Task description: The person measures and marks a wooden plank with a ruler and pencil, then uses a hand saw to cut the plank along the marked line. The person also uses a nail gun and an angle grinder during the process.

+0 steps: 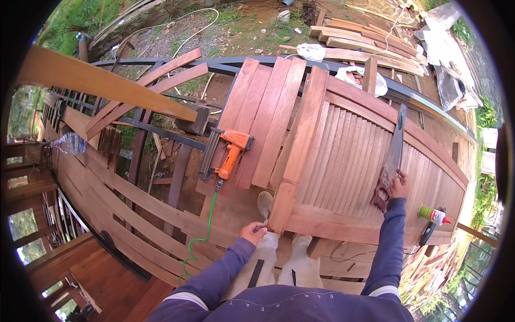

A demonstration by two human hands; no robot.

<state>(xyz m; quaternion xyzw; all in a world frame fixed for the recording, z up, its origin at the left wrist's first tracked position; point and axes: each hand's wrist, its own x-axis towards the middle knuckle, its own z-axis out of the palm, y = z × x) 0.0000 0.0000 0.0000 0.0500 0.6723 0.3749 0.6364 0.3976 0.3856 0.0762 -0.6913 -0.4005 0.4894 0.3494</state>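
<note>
Our right hand [398, 185] grips the handsaw [396, 144] by its handle over the right part of the slatted panel [343, 158], seemingly pointing its blade safely far, while our left hand [252, 233] pinches some small thing [265, 221] we cannot identify.

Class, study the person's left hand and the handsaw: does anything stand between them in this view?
Yes. The thick wooden post at the panel's edge comes first, just right of the left hand; beyond it, slats spread toward the handsaw, which the right hand holds.
</note>
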